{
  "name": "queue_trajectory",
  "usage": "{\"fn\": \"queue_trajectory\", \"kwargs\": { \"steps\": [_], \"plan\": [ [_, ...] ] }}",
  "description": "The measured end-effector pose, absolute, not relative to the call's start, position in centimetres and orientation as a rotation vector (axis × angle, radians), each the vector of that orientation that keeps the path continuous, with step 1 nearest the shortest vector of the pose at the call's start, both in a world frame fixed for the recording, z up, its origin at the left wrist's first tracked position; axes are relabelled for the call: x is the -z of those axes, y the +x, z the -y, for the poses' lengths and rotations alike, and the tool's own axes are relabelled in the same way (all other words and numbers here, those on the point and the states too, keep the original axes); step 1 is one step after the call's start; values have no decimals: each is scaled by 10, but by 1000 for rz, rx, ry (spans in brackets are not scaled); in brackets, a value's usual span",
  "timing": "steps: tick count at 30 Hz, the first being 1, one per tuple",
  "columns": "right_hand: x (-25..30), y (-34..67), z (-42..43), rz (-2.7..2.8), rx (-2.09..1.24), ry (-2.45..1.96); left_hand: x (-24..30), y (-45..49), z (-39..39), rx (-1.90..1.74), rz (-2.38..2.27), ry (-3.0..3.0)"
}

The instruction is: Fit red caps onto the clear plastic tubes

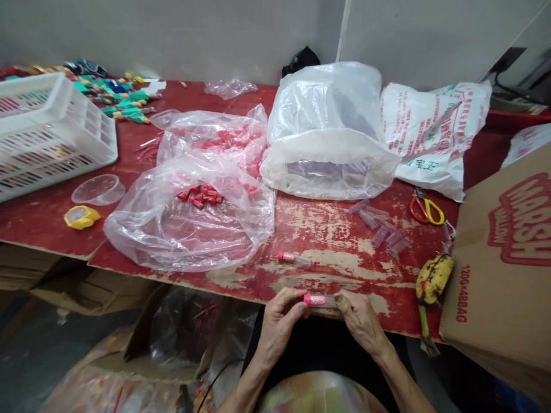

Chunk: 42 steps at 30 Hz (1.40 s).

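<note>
Both hands hold a small clear tube [317,300] with a red cap, level at the table's front edge. My left hand [282,318] pinches its red-capped end. At the other end, the fingers of my right hand [359,318] close on the clear part. Something pale and patterned shows inside the tube near the cap. A similar red-capped tube [287,257] lies on the table just beyond my hands. Several clear empty-looking tubes [381,228] are scattered to the right. Red caps [202,196] fill part of an opened clear plastic bag [146,229] on the left.
A white plastic bag [327,143] with clear pieces stands at the back, beside a printed sack [430,132]. Scissors [426,209], a spotted banana [434,278] and a cardboard box [503,252] are at right. A white basket [55,143], clear lid [99,189] and yellow tape [81,217] are left.
</note>
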State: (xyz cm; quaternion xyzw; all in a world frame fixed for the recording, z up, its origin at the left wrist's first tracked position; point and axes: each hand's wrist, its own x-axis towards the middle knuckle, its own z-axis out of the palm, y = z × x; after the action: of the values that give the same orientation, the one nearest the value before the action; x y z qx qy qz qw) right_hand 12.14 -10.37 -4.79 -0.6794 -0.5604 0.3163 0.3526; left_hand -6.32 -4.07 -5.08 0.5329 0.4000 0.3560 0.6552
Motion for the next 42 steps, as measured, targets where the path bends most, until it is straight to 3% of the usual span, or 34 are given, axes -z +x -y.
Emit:
{"fn": "queue_trajectory", "kwargs": {
  "steps": [12, 24, 42],
  "plan": [
    [44, 125, 107, 1428, -878, -1533, 59, -58, 42, -762, -906, 853],
    [48, 120, 104, 1367, -879, -1736, 56, -59, 43, -794, -922, 998],
    [43, 121, 105, 1354, -878, -1580, 53, -58, 44, -782, -938, 888]
  ]
}}
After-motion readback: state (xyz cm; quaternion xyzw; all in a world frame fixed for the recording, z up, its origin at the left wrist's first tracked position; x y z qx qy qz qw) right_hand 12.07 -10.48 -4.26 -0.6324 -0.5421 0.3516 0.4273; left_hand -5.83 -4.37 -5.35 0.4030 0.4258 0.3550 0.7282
